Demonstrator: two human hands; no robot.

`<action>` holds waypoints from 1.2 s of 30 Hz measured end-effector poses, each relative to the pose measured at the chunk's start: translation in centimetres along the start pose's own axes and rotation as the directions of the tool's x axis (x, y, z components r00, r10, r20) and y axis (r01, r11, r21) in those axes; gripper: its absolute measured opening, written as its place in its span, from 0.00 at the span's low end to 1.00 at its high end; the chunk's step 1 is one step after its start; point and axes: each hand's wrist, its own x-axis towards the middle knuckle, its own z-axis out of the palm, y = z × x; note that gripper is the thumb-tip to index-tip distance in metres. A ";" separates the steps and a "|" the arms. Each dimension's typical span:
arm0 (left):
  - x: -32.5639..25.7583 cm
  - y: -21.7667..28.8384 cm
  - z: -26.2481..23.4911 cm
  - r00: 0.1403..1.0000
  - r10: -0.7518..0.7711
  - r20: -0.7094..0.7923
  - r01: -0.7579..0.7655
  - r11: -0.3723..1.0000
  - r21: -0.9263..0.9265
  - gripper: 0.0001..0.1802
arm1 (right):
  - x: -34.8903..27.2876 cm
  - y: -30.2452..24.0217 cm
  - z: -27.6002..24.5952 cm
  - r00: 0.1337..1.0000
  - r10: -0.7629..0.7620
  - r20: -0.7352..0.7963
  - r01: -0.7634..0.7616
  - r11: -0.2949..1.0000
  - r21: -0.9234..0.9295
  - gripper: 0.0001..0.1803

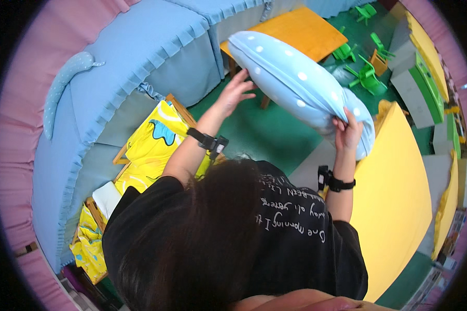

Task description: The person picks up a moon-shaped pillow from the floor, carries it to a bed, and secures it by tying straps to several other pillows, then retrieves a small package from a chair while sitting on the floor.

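Note:
A plump light blue pillow [301, 78] with white dots is held up in front of me, slanting from upper left down to the right. Near its lower right end, my right hand [348, 133] pinches the fabric, which bunches into folds there. My left hand [236, 94] is beside the pillow's upper left part with fingers spread. Its fingertips come close to the pillow's lower edge; whether they touch is hard to tell. Both wrists carry black straps with small devices.
An orange table [296, 32] stands beyond the pillow, with several green chairs [366, 78] behind it. Yellow cloth [399, 207] covers a surface at right. Blue ruffled covers [135, 46] run along the left, bearing a curved dotted cushion [62, 88]. Yellow bedding [158, 137] lies on a wooden frame.

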 end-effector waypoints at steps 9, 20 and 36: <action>9.7 -4.9 3.1 0.997 -0.066 0.028 0.062 0.992 0.113 0.38 | 8.4 0.9 -3.6 1.000 0.000 -0.026 -0.001 0.999 -0.039 0.01; 14.1 0.6 -5.5 0.994 0.100 -0.034 -0.100 0.995 0.011 0.35 | 20.2 4.3 8.3 0.960 -0.087 0.266 0.135 0.976 -0.168 0.02; 13.2 14.4 -34.7 0.622 0.554 -0.553 -0.560 0.809 0.180 0.29 | 35.7 26.3 41.9 0.594 0.240 0.768 0.327 0.800 -0.503 0.10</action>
